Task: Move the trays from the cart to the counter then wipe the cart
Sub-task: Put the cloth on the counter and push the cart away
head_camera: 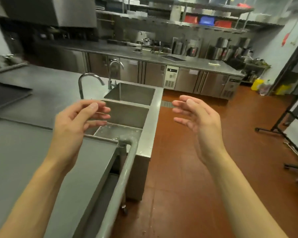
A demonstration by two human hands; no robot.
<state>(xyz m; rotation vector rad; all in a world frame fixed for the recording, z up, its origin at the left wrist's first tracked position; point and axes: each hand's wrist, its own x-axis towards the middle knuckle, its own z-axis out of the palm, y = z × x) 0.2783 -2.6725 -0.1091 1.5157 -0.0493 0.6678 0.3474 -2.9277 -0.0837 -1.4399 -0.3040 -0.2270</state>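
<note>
The steel cart (24,160) fills the lower left, its flat top bare and its tubular handle (127,160) running along the right side. My left hand (76,124) hovers over the cart's far right corner, fingers apart, holding nothing. My right hand (199,121) is raised over the floor to the right of the counter, also open and empty. A dark tray (5,97) lies on the steel counter (55,93) at the far left. Another tray edge (7,67) shows behind it.
A three-basin sink (127,107) with two curved taps (86,83) sits in the counter just past the cart. Red-brown floor (196,177) opens to the right. A black stand's legs (282,131) reach in from the right edge. A long steel counter (179,64) runs across the back.
</note>
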